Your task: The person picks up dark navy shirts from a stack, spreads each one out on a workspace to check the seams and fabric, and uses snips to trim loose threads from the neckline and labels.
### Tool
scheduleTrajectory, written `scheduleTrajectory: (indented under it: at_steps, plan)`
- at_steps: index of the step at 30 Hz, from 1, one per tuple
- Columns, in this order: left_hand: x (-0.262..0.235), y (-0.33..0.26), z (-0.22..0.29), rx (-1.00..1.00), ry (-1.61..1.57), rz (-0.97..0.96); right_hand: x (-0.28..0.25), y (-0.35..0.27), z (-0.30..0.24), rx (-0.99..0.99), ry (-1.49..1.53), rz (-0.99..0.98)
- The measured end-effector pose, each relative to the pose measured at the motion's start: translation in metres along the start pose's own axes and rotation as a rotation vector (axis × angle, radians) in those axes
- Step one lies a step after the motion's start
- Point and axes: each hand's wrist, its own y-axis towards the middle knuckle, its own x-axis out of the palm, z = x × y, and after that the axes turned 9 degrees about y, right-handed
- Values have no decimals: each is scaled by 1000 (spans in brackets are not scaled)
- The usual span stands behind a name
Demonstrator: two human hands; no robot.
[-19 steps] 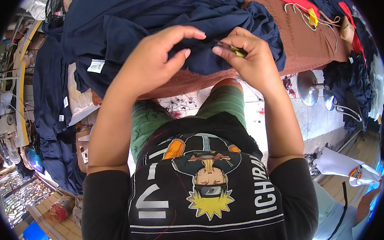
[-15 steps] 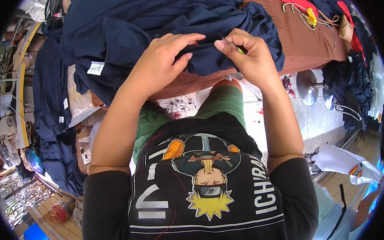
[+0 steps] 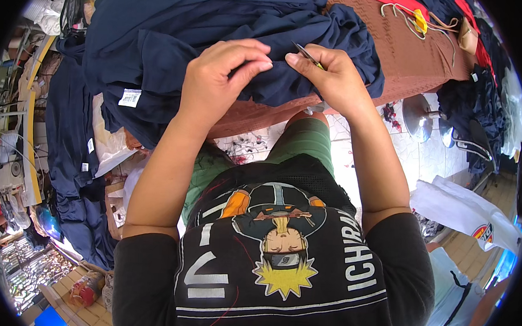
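Observation:
A heap of dark navy cloth [image 3: 209, 18] lies before me, spread over the brown cover and hanging past its near edge. In my right hand [image 3: 333, 75] is a pair of small thread snips [image 3: 307, 54], its pointed metal blades aimed up and to the left and a bit of yellow handle showing. My left hand [image 3: 221, 69] is over the near part of the cloth, thumb and fingers drawn together in a pinch. Whatever sits between those fingertips is too small to make out. Left of that arm, a white label [image 3: 130, 97] shows on the cloth.
The brown cloth cover [image 3: 390, 69] reaches to the right, with a yellow piece and pale cords [image 3: 421, 21] on it. More navy cloth [image 3: 67, 153] hangs at the left. A round metal base [image 3: 417, 118] stands on the floor. Another person [image 3: 457, 297] is at the lower right.
My left thumb and fingers have come closer together, and that hand has shifted slightly left. The snips' blades show more plainly as my right hand moves slightly left. White cloth at the right has shifted.

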Motion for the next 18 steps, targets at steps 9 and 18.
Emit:
scheduleTrajectory:
  at_steps: [9,18]
  plan:
    - [1,8,7,-458,-514,-61,6,-10,-9,-552,-419,208]
    - [-4,11,13,-522,-546,-99,11,-13,-15,-638,-556,158]
